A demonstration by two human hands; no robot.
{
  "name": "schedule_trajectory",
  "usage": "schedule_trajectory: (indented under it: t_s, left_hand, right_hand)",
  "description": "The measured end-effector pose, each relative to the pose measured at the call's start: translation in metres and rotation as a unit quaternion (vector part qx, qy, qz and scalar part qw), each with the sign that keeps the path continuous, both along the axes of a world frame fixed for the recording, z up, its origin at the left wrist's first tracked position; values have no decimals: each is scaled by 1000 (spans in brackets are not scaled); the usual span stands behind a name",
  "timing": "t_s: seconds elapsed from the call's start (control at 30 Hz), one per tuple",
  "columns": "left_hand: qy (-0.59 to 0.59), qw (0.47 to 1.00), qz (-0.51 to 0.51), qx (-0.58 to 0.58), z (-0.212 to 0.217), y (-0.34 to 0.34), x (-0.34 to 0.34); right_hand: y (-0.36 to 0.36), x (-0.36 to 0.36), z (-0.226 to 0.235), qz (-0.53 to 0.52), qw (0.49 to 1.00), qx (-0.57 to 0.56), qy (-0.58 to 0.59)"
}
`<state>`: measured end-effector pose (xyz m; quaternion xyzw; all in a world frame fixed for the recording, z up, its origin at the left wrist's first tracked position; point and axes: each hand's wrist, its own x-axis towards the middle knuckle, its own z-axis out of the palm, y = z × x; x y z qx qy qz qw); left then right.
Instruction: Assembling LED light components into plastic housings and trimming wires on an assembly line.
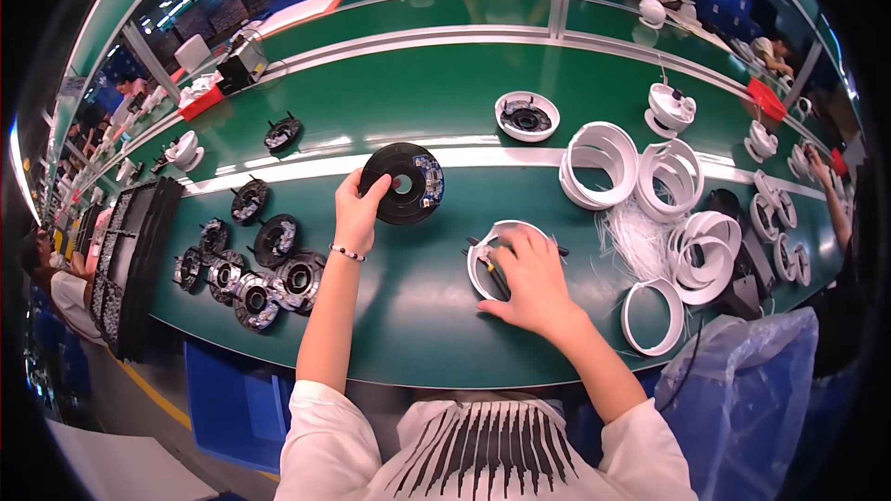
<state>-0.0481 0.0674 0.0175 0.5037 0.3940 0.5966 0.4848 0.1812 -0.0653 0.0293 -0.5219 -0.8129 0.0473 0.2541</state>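
My left hand grips a black round disc by its left edge, above the table. The disc has a hole in its middle and a circuit board along its right side. My right hand is curled over a white ring-shaped housing on the table, its thumb by the near rim and its fingers across the far rim. Inside the ring, partly under this hand, are pliers with yellow and black handles. The palm side of my right hand is hidden.
Several black round units with circuit boards lie at left, beside a stack of black trays. White rings and a heap of white strips are at right. A white bowl-shaped housing sits behind. Co-workers sit across and alongside.
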Motion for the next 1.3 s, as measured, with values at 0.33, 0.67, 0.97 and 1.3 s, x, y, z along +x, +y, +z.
schedule_trajectory:
  t_s: [0.33,0.67,0.97,1.3]
  left_hand:
    - [-186,975,-42,-116,-23,-17,13]
    - [-176,980,-54,-81,-27,-52,55]
    - [-325,855,-334,-229,-9,-59,37]
    - [-338,839,-337,-262,-25,-56,38]
  right_hand:
    - [25,13,6,-30,978,-202,-36]
    - [52,-25,-15,-14,847,-70,527]
    - [44,-36,-18,38,925,6,377]
    - [35,-43,-16,87,955,27,282]
